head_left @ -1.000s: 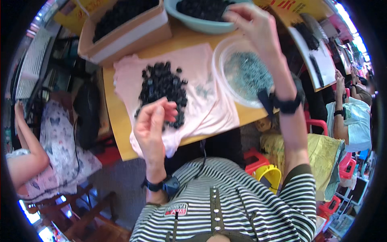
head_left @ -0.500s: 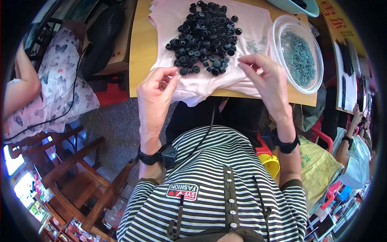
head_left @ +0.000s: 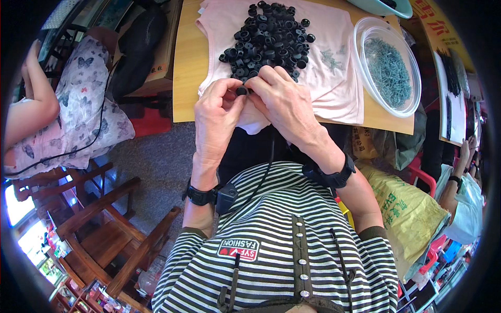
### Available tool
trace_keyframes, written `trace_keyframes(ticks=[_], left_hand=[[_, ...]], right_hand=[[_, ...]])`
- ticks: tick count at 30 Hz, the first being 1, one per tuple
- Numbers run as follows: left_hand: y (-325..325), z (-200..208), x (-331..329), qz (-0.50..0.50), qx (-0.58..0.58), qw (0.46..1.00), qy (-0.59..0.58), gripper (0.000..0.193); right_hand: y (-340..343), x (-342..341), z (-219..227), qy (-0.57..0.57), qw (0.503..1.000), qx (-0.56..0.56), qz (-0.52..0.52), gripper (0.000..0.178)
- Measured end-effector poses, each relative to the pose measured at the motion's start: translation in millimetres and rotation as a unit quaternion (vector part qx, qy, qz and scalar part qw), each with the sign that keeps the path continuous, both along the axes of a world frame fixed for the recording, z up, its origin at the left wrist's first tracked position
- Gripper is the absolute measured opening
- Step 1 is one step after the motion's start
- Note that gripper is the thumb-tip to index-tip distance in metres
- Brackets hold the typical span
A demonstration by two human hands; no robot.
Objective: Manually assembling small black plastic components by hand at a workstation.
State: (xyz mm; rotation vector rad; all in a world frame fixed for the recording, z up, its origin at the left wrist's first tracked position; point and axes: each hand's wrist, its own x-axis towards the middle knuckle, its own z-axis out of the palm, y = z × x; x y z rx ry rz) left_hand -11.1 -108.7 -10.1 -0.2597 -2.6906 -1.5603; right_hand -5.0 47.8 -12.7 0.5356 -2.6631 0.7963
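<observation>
At the near edge of the heap, my left hand (head_left: 215, 115) pinches a small round black plastic cap (head_left: 241, 91) between thumb and fingertips. My right hand (head_left: 288, 101) meets it there, its thumb and fingers pressed together against the cap's right side; whatever it grips is hidden behind the fingers. Just beyond both hands lies a pile of black plastic caps (head_left: 269, 41) on a pink shirt (head_left: 339, 99) spread over the table. A few small grey-green pins or screws (head_left: 330, 60) lie loose on the cloth, right of the pile.
On the table's right, a clear plastic tub (head_left: 416, 99) holds many thin grey-green pieces. A pale blue basin (head_left: 402, 10) stands at the far right corner. A wooden chair (head_left: 107, 242) is at lower left, a yellow sack (head_left: 412, 208) at right. Another person's arm (head_left: 42, 99) shows at left.
My right hand has moved left from beside the loose pins to meet my left hand. The black cap now shows between my left fingertips. The whole view has shifted slightly.
</observation>
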Motion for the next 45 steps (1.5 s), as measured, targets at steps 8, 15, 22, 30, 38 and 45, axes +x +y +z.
trace_keyframes(ticks=[8,15,22,30,38,45], left_hand=[[-1.9,-1.0,1.8,0.027,0.128,0.991,-0.017,0.027],[35.6,23.0,-2.2,-0.116,0.086,0.989,0.027,0.024],[94.6,18.3,-18.7,-0.262,-0.168,0.931,0.193,0.024],[103.3,18.0,-48.3,-0.243,-0.25,0.887,0.303,0.021],[101.5,13.5,-50.7,-0.239,-0.248,0.891,0.297,0.018],[92.7,32.6,-20.4,-0.228,0.045,0.97,0.076,0.009]], right_hand=[[6.8,-1.8,4.8,0.011,0.999,-0.05,-0.004,0.015],[62.6,36.7,14.4,-0.037,0.97,-0.198,-0.137,0.02],[99.9,39.5,-0.4,-0.065,0.947,-0.243,-0.2,0.019],[105.4,46.9,-6.9,-0.011,0.979,-0.126,-0.158,0.021],[107.7,46.7,-0.7,-0.028,0.983,-0.118,-0.14,0.021],[102.7,58.4,14.2,-0.217,0.748,-0.615,-0.123,0.024]])
